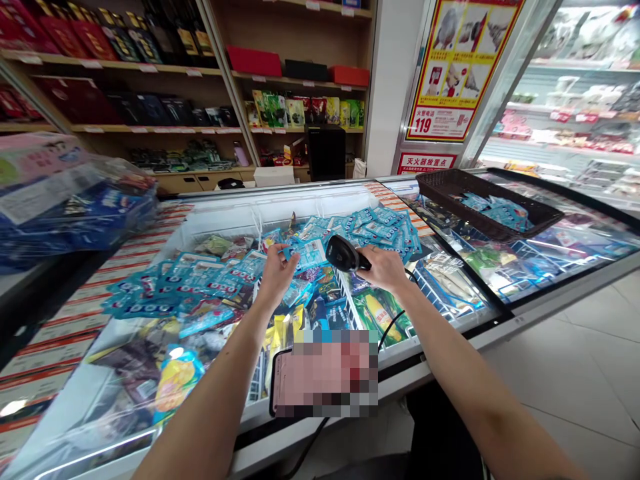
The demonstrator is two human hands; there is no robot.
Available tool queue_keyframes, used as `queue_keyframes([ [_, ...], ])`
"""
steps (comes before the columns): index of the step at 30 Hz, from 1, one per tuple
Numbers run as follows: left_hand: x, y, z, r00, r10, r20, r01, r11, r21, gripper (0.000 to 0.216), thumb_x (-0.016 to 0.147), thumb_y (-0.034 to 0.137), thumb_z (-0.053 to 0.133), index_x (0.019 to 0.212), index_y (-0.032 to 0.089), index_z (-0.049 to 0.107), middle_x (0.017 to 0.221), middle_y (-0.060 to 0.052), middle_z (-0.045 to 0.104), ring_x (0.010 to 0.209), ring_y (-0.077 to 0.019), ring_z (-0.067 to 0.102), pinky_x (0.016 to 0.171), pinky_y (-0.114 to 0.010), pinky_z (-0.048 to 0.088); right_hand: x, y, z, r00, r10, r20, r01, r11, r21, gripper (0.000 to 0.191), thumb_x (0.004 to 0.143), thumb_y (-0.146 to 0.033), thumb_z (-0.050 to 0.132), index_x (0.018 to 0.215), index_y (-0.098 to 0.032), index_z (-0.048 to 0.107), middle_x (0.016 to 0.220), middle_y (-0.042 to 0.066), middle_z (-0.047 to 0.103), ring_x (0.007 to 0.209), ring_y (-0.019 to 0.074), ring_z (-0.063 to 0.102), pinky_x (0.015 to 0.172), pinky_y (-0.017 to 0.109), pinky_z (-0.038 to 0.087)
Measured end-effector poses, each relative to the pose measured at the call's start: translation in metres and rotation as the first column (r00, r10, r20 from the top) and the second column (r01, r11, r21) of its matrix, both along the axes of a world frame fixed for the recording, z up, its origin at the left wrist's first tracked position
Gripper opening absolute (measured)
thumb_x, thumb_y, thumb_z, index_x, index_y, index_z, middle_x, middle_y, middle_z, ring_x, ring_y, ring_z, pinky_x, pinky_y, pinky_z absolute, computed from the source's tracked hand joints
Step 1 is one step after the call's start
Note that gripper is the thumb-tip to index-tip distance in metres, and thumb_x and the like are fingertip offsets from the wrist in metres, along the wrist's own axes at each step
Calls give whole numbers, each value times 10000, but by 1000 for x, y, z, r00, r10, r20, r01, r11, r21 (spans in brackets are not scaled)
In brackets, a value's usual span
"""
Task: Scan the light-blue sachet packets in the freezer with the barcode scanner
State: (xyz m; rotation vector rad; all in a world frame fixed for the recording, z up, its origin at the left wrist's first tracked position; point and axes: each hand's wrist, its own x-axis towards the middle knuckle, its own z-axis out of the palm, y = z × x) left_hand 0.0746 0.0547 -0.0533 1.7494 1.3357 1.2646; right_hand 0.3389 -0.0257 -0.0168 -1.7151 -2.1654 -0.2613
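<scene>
I see the left grip (277,272) pinched on a blue packet (311,254), which sits between it and the right grip (384,268), curled snugly round a black scanner (343,253); this looks like scanning, and the next move likely calls for a steady aim.

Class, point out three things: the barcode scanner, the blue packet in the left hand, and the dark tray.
Barcode scanner (344,253): head view, on its black head.
Blue packet (312,255): head view, on its flat face.
Dark tray (443,186): head view, on its bare inside.
</scene>
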Motion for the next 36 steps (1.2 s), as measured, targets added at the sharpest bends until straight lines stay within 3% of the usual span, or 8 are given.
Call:
queue_keyframes([
  [23, 3, -6, 6, 997, 22, -70, -19, 999, 45, 436, 828, 498, 526, 1116, 189, 420, 651, 51, 393, 530, -97, 391, 501, -244, 321, -5, -1, 0, 996, 79, 38, -79, 997, -13, 374, 848, -393, 527, 1186, -240, 576, 1094, 36, 677, 914, 194, 644, 684, 261, 414],
  [36, 3, -7, 3, 994, 34, -105, -25, 996, 80, 437, 844, 494, 512, 1142, 191, 412, 669, 41, 389, 547, -105, 394, 516, -246, 331, -4, 0, -5, 991, 131, 28, -133, 989, 67, 358, 836, -376, 539, 1161, -233, 582, 1042, 19, 683, 860, 182, 644, 644, 257, 383],
])
